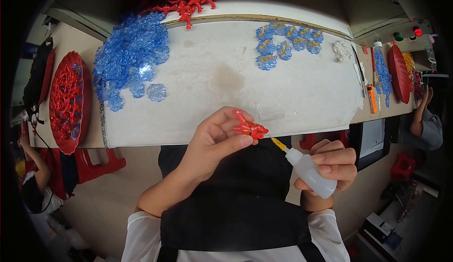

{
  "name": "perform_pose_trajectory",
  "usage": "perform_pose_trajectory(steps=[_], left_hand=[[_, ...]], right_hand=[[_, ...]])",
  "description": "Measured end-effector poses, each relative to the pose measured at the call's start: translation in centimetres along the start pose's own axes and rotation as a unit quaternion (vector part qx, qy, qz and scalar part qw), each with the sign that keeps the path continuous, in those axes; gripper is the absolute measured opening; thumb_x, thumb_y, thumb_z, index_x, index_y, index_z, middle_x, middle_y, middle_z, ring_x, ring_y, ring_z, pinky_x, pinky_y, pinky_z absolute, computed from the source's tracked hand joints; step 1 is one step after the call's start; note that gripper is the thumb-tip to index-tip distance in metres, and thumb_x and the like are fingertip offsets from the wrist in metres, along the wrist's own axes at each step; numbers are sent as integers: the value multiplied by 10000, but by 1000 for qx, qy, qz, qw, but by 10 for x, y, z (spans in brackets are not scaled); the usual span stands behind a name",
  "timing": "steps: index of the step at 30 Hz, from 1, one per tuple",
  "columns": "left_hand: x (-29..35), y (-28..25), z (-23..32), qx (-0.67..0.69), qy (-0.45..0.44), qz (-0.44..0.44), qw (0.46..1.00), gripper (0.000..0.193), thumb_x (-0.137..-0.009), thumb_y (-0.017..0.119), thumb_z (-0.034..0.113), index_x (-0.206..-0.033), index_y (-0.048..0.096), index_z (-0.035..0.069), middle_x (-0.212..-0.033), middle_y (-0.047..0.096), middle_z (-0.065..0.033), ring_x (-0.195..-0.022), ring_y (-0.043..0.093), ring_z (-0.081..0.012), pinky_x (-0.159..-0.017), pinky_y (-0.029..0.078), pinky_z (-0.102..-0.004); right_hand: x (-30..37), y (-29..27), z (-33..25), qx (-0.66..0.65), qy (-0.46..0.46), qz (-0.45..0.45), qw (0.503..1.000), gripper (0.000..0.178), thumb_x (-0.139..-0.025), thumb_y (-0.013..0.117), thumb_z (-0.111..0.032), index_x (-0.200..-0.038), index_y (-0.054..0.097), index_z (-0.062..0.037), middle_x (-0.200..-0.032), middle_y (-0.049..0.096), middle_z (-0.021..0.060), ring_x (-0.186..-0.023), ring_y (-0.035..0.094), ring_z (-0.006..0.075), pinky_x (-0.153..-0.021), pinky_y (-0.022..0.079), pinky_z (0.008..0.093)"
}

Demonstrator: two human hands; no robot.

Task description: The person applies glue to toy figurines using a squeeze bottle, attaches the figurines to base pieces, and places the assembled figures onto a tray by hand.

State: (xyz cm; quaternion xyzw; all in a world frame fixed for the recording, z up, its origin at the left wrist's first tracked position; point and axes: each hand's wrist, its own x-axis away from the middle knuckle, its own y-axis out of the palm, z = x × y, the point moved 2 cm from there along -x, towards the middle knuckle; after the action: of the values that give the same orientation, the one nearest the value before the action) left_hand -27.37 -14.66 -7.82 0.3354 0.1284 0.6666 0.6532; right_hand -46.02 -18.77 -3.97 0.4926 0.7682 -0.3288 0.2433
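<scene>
My left grip pinches the red figurine by the tabletop's near edge; my right grip wraps the squeeze bottle, its yellow nozzle just beside the figurine. I'd best hold both steady and squeeze only lightly.

Red figurine near tilted bottle

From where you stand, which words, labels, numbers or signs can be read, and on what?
None can be read.
White bottle in the right hand: no writing visible.
Orange stick: any print is too small.
White box: any print is too small and blurred.
</scene>
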Motion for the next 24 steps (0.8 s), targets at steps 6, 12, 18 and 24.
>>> perform_pose_trajectory(steps=[6,12,18,24], left_hand=[[1,-2,-4,80,-72,-28,994,255,-776,573,37,-1016,488,32,-923,583,-84,-796,566,-144,-762,442,-256],[0,1,-3,74,-79,-6,994,270,-762,571,55,-1013,476,29,-884,583,-112,-755,565,-156,-722,444,-253],[-2,-3,-5,71,-72,8,995,264,-767,568,63,-1010,473,24,-890,576,-113,-737,554,-153,-716,439,-244],[-3,-18,13,82,24,66,994,264,-798,519,57,-1055,467,29,-963,558,-141,-802,544,-178,-742,437,-276]], right_hand=[[0,3,1,24,2,-4,1000,458,-581,781,-253,-864,464,-79,-803,475,57,-605,465,127,-494,409,216],[1,2,3,32,-1,-24,999,464,-551,798,-230,-843,473,-74,-819,498,66,-622,484,135,-507,429,224],[-2,1,3,46,-6,-45,998,460,-562,794,-210,-853,467,-68,-830,505,83,-613,494,145,-503,442,229],[-8,-11,23,11,76,30,997,372,-640,718,-58,-848,409,-57,-891,501,133,-704,556,203,-613,488,270]])
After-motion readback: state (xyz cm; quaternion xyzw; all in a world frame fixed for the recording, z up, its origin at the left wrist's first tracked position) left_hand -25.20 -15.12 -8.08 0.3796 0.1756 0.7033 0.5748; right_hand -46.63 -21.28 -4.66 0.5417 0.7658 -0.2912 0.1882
